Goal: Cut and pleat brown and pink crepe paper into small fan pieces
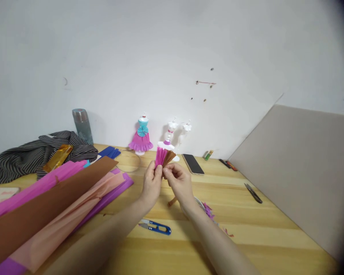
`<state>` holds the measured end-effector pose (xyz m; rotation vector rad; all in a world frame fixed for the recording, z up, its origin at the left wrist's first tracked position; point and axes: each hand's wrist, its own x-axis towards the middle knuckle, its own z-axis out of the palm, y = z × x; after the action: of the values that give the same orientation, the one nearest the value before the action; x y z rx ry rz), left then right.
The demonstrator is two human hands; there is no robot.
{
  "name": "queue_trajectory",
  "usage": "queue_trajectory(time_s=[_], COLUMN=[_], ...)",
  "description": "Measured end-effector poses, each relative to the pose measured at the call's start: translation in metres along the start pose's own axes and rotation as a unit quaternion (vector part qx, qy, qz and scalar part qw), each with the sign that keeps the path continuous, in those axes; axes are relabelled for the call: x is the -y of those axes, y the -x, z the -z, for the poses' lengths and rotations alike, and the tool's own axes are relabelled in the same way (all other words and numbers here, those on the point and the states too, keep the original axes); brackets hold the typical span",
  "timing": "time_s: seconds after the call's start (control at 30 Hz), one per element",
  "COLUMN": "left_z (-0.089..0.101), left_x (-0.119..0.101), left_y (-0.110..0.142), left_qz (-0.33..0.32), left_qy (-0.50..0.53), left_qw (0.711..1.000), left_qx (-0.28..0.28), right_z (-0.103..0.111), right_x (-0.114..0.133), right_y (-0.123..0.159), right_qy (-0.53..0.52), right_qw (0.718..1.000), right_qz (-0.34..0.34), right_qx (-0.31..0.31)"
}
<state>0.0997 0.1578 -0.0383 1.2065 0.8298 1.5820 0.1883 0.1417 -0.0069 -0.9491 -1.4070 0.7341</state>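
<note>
Pleated crepe paper [161, 156], pink on the left and brown on the right, fans upward between my two hands above the table. My left hand [152, 180] is closed on its lower pink part, thumb in front. At the brown side, my right hand [177, 179] pinches the gathered lower edge with thumb and forefinger. Below my hands, blue thread snips [160, 228] lie on the wood. A small brown paper piece [172, 201] rests partly behind my right wrist. Behind the fan stands a small white dress form [172, 131] with a purple band.
Long crepe paper sheets [54, 198] cover the left side, near a striped cloth [20, 154] and a flask [83, 126]. A dressed mannequin [141, 133] stands by the wall. Rightward are a phone [193, 164], black snips [253, 193], paper scraps [208, 211] and a grey partition [298, 164].
</note>
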Motion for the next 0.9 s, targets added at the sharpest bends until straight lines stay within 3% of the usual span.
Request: queue_trajectory(time_s=[0.17, 0.9], left_z=[0.0006, 0.0043], left_x=[-0.0004, -0.002], left_y=[0.003, 0.0041], left_qz=[-0.03, -0.038], left_qy=[-0.018, -0.069], left_qw=[0.999, 0.996], left_qx=[0.011, 0.031], right_z=[0.0015, 0.0038], right_x=[-0.0038, 0.0004], right_y=[0.001, 0.0009], right_qy=[0.02, 0.01], right_qw=[1.0, 1.0], right_qz=[0.006, 0.005], right_qx=[-0.011, 0.007])
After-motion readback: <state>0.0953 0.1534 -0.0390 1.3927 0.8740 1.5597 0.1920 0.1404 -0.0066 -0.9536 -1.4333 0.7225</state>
